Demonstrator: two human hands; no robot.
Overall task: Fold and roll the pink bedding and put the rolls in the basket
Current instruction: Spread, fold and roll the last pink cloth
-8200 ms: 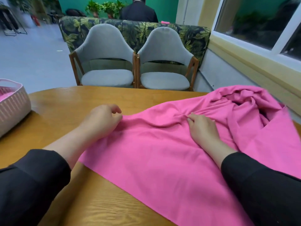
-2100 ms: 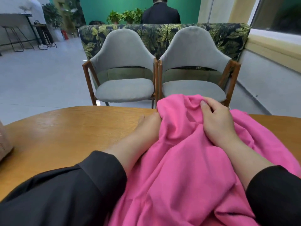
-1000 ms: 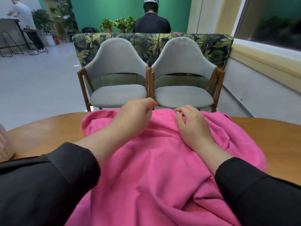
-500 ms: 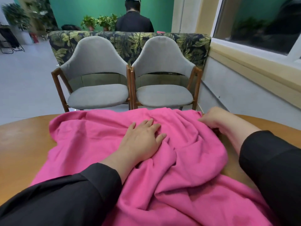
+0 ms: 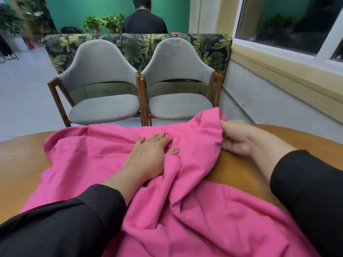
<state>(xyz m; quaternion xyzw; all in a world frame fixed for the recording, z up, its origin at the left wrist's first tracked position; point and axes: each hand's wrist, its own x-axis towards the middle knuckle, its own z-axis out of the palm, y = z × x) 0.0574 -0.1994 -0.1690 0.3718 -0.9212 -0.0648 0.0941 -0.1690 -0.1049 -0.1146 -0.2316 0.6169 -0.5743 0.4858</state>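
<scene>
Plain hot-pink bedding (image 5: pixel 185 210), honey-brown wood-grain surface (image 5: pixel 22 160), black sleeves (image 5: pixel 65 225), grey chairs (image 5: pixel 104 106), dark sofa (image 5: pixel 137 45) with yellow-green leaf print, green wall (image 5: pixel 89 8)

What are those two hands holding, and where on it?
The right hand grips the pink fabric bedding at its raised far right edge. The left hand holds nothing; it presses flat on the bedding's middle.
</scene>
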